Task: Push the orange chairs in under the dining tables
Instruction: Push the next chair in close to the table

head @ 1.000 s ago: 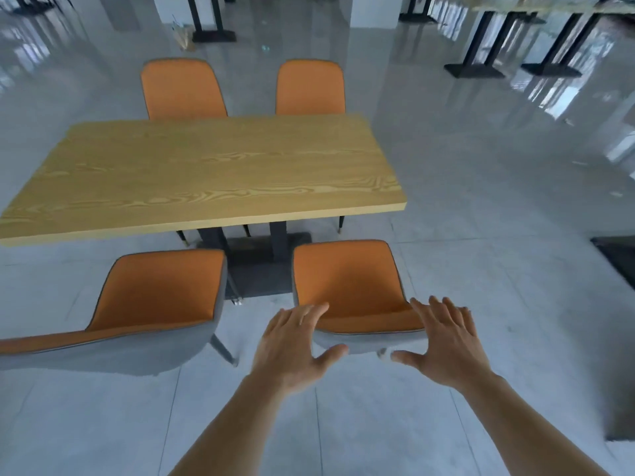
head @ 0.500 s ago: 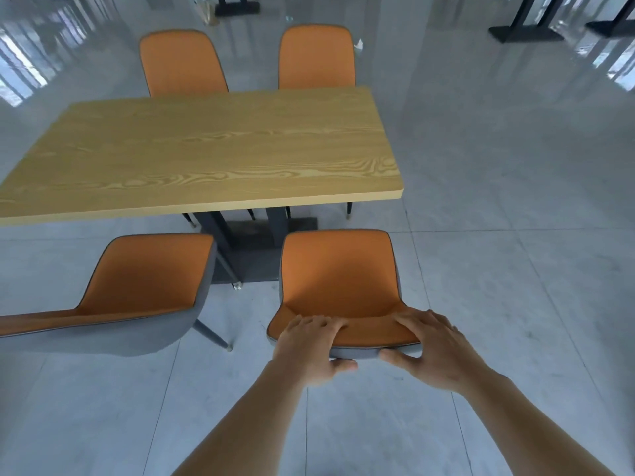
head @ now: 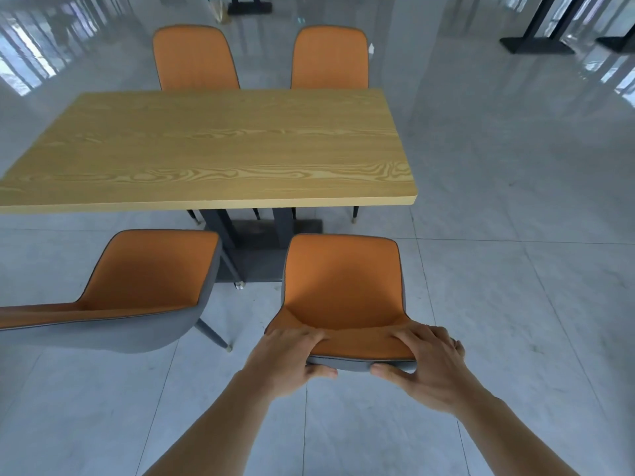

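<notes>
Orange chair (head: 343, 286) stands straight ahead of me, seat short of the table (head: 206, 149) edge, its backrest top gripped by my left hand (head: 288, 355) and right hand (head: 429, 362), equally near.

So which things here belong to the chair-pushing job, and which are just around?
Job: near right chair, gripped at its backrest by left hand and right hand; near left chair; wooden table.
Around: two far chairs, black table bases, tiled floor.
</notes>
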Action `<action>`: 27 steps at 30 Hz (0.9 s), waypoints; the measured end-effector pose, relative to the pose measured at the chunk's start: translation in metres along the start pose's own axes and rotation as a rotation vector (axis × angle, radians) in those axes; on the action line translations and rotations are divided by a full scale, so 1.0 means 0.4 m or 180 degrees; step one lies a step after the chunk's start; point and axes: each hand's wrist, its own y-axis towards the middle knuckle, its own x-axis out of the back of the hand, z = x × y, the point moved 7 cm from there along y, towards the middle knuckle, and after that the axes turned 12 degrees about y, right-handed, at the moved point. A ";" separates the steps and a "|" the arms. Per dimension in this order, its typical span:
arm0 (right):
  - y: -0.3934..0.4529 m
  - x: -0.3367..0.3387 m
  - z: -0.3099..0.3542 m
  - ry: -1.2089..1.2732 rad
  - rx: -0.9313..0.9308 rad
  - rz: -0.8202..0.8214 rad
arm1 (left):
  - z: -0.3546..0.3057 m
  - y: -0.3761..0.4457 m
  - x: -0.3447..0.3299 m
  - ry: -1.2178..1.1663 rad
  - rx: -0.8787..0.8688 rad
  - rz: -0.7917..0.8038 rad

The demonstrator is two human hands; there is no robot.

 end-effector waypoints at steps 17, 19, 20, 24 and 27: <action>0.026 -0.076 0.128 -0.0075 0.0139 -0.0081 | 0.135 -0.076 -0.014 0.0024 0.0103 -0.0218; 0.032 -0.072 0.127 -0.0019 0.0104 -0.0064 | 0.138 -0.066 -0.014 0.0081 0.0027 -0.0186; 0.032 -0.072 0.127 -0.0044 0.0084 -0.0048 | 0.140 -0.062 -0.015 0.0095 0.0003 -0.0141; 0.044 -0.062 0.133 -0.0075 0.0075 -0.0076 | 0.148 -0.045 -0.005 0.0137 -0.0052 -0.0067; 0.056 -0.044 0.134 -0.0088 0.0054 -0.0060 | 0.144 -0.028 0.007 0.0189 -0.0053 -0.0047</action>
